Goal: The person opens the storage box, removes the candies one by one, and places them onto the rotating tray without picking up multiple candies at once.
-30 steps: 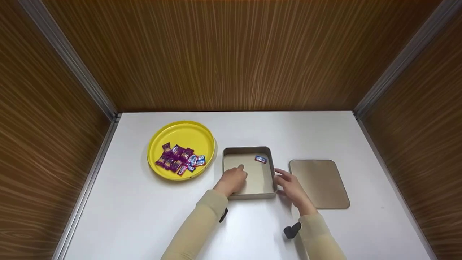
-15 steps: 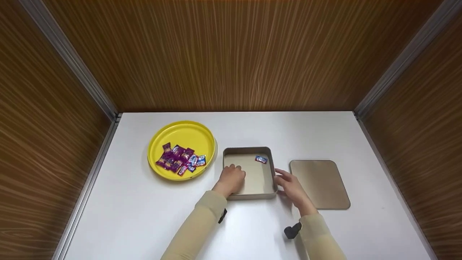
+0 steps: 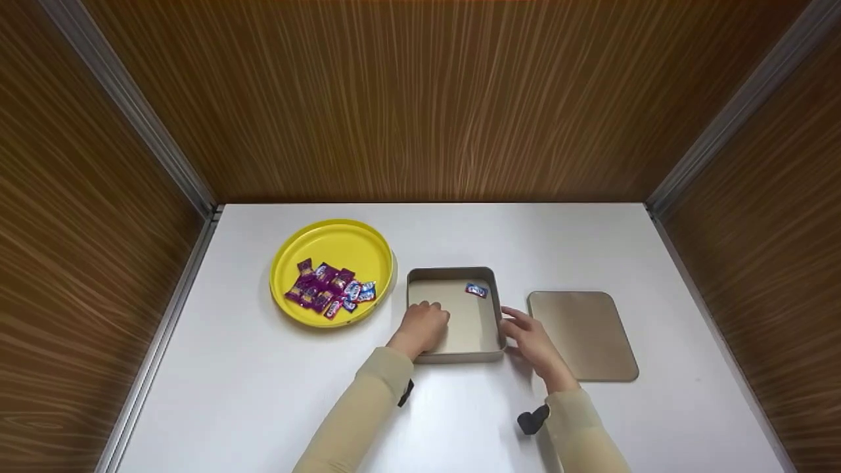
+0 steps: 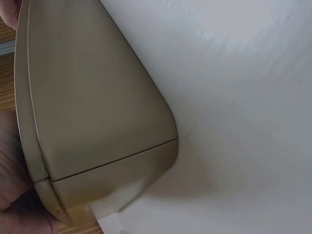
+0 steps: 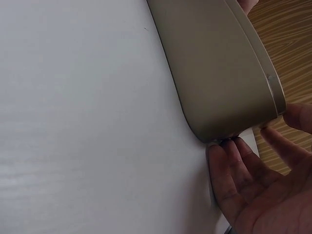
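Observation:
A square metal tin [image 3: 460,358] without its lid stands at the middle of the white table. One blue-and-red wrapped candy [image 3: 476,290] lies inside, near the far right corner. My left hand [image 3: 424,326] reaches over the near left rim into the tin, fingers bent down. Whatever is under those fingers is hidden, and the left wrist view shows mostly the tin's outer wall [image 4: 97,87]. At the tin's right side, my right hand [image 3: 531,338] rests its fingertips [image 5: 219,155] against the outer wall, the fingers fairly straight.
To the left is a round yellow tray [image 3: 355,246] bearing several purple candies [image 3: 315,286] and several blue or pink ones [image 3: 358,290]. The tin's flat lid [image 3: 585,335] lies right of the right hand. Wood-patterned panels [image 3: 427,98] enclose the table's back and sides.
The left hand's fingers have drawn in: a digit that pointed forward a second ago is now bent, with knuckles on top. The right hand, tin and candies stay in place.

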A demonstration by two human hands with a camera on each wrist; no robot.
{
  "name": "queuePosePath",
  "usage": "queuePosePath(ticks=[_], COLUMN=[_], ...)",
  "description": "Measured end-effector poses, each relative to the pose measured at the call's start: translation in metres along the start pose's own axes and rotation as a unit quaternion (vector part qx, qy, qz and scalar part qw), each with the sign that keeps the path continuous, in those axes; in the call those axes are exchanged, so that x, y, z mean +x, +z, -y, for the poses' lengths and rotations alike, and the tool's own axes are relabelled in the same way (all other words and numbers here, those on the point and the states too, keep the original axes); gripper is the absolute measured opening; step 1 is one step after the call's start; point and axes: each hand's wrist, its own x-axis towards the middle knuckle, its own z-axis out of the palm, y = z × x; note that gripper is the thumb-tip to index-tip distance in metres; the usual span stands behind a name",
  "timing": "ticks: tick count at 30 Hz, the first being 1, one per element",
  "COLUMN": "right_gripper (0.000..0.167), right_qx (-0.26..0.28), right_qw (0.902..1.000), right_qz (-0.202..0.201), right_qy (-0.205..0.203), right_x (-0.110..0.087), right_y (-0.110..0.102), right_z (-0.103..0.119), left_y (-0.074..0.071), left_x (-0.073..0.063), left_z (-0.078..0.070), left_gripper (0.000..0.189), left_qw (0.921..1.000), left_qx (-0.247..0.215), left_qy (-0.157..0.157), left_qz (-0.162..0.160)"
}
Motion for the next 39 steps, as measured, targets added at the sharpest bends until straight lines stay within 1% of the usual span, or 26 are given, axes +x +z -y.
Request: queuePosePath(ticks=[7, 11, 15, 18, 21, 25, 29, 31, 34, 36, 39], right_gripper=[0.053, 0.051, 0.051, 0.051, 0.051, 0.050, 0.050, 0.050, 0.050, 0.050, 0.049], right_qx=[-0.010, -0.009, -0.013, -0.017, -0.012, -0.002, 0.008, 0.009, 0.006, 0.002, -0.002], right_qw=[0.9999, 0.9999, 0.9999, 0.9998, 0.9999, 1.0000, 1.0000, 0.9999, 1.0000, 1.0000, 1.0000], right_qz=[0.001, -0.001, -0.002, 0.001, -0.001, -0.002, -0.001, 0.000, -0.001, 0.000, -0.002], right_qy=[-0.005, -0.009, -0.007, -0.009, -0.006, -0.005, -0.005, -0.004, -0.004, -0.004, -0.001], right_x=[0.001, 0.002, 0.002, 0.002, 0.002, 0.001, 0.001, 0.000, 0.000, -0.001, 0.000], right_y=[-0.001, -0.002, -0.003, -0.003, -0.002, -0.001, 0.000, 0.000, -0.001, -0.001, -0.001], right_z=[-0.001, -0.002, -0.004, -0.004, -0.004, -0.002, 0.000, 0.000, 0.001, 0.000, 0.000], left_y=[-0.002, -0.006, -0.012, -0.016, -0.021, -0.025, -0.028, -0.031, -0.034, -0.034, -0.032], left_x=[0.000, 0.000, -0.001, -0.003, -0.006, -0.012, -0.019, -0.023, -0.029, -0.032, -0.035], left_z=[0.001, 0.003, 0.007, 0.012, 0.019, 0.032, 0.049, 0.059, 0.073, 0.083, 0.096], left_gripper=[0.016, 0.014, 0.015, 0.015, 0.013, 0.008, 0.003, 0.006, 0.011, 0.011, 0.010], left_qw=[1.0000, 0.9999, 0.9988, 0.9969, 0.9945, 0.9890, 0.9795, 0.9728, 0.9591, 0.9486, 0.9300], left_qx=[-0.003, -0.015, -0.038, -0.052, -0.058, -0.076, -0.124, -0.156, -0.202, -0.228, -0.269], left_qy=[-0.005, -0.003, -0.001, -0.001, -0.001, -0.002, -0.006, -0.017, -0.041, -0.056, -0.079], left_qz=[0.007, -0.002, -0.032, -0.060, -0.087, -0.127, -0.159, -0.171, -0.194, -0.212, -0.237])
